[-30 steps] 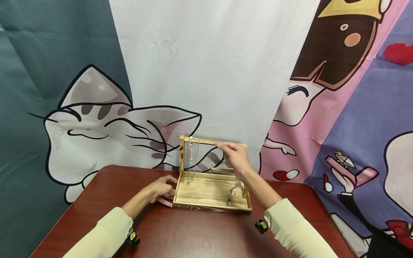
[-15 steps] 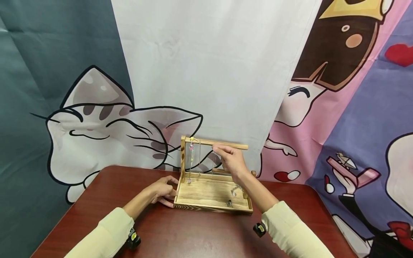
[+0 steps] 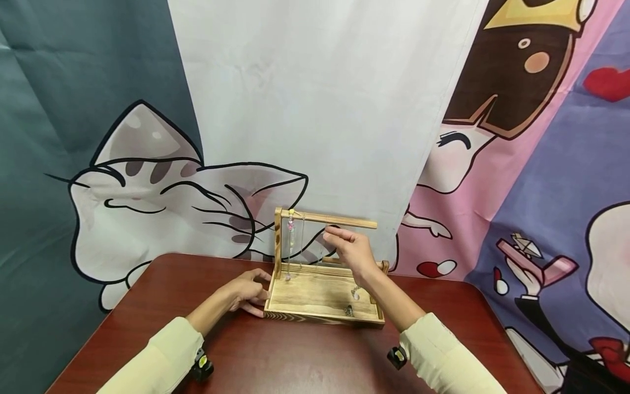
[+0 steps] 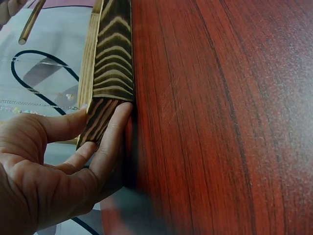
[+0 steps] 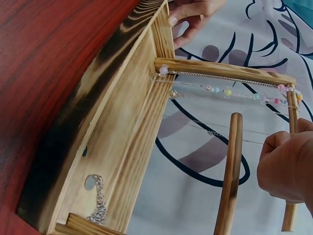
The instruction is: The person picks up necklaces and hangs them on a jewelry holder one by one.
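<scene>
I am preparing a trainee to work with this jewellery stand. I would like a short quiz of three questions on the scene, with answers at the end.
1. True or false: the left hand is held away from the wooden tray.
2. Where does the beaded strand hang?
A) From the right hand
B) From the upper rod, near the left post
C) From the lower rod
3. What does the right hand appear to pinch?

Key:
1. False; it grips the tray's left end.
2. B
3. A thin chain

Head view looks forward and down; closer wrist views share the tray (image 3: 307,295).
</scene>
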Available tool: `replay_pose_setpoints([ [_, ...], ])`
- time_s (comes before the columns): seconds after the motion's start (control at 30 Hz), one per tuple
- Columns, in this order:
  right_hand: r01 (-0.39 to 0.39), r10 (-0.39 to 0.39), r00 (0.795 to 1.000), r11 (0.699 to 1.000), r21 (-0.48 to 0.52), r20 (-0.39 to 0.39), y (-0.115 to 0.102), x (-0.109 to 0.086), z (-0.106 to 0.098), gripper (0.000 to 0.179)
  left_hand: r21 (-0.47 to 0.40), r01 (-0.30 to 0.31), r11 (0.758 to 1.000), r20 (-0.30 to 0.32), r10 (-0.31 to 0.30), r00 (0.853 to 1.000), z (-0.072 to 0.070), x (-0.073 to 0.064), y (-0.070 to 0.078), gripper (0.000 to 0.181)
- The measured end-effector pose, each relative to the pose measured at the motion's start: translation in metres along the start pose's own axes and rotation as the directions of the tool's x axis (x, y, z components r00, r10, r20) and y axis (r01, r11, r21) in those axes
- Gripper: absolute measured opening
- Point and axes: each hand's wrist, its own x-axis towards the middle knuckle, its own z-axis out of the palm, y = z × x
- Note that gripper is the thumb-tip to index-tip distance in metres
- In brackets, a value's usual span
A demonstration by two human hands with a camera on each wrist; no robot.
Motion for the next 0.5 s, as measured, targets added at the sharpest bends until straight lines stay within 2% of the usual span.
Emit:
replay_pose_setpoints([
  [0.3, -0.032, 0.032, 0.999, 0.999, 0.018, 0.017, 0.008, -0.004, -0.006, 0.049, -0.006, 0.001, 1.000, 0.008, -0.001, 1.000, 0.000, 0.001, -0.001, 0.058],
  [0.5, -0.022, 0.021, 1.000, 1.000, 0.020, 0.013, 0.012, -0.006, -0.009, 0.046, -0.004, -0.008, 1.000, -0.003, 0.008, 1.000, 0.000, 0.000, -0.001, 0.059],
])
